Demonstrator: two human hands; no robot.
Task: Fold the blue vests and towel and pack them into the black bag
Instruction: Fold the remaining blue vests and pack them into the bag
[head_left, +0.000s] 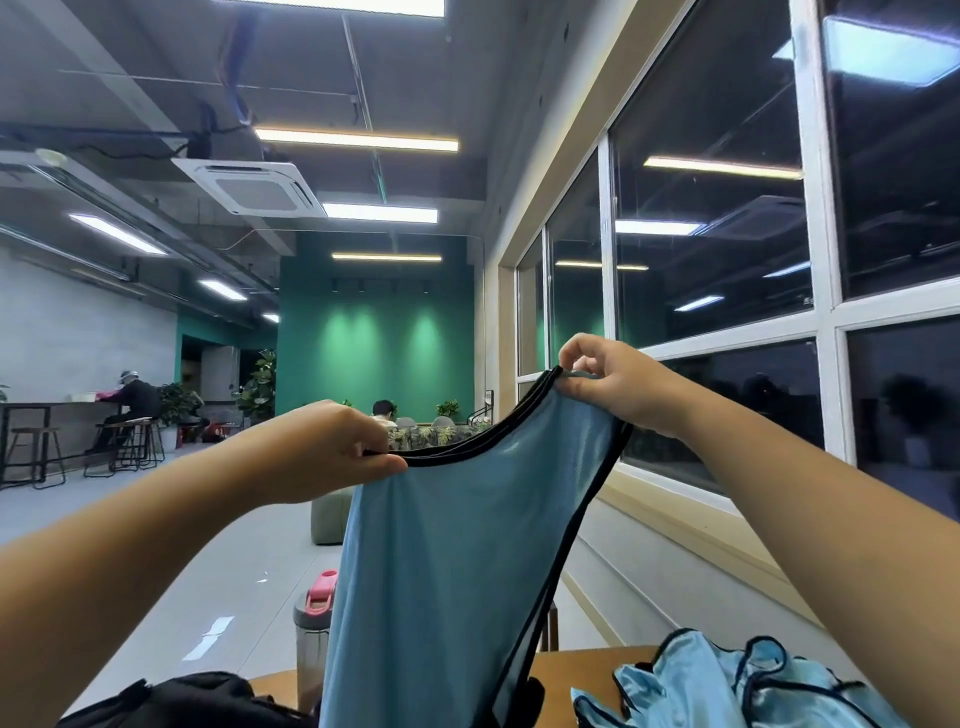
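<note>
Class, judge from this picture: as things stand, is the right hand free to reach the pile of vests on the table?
Probably not yet. The right hand pinches the raised vest, as does the left hand. The pile lies uncovered under the right forearm, so it seems reachable after letting go.

The vest (447, 571) I'm holding up runs off the bottom edge, hem not visible. It hides most of the bottle (311, 639) at lower centre. Black bag (187, 701) at lower left is cut by the frame. Blue pile (727, 680) at lower right: also cropped, can't separate vests from towel.
</note>
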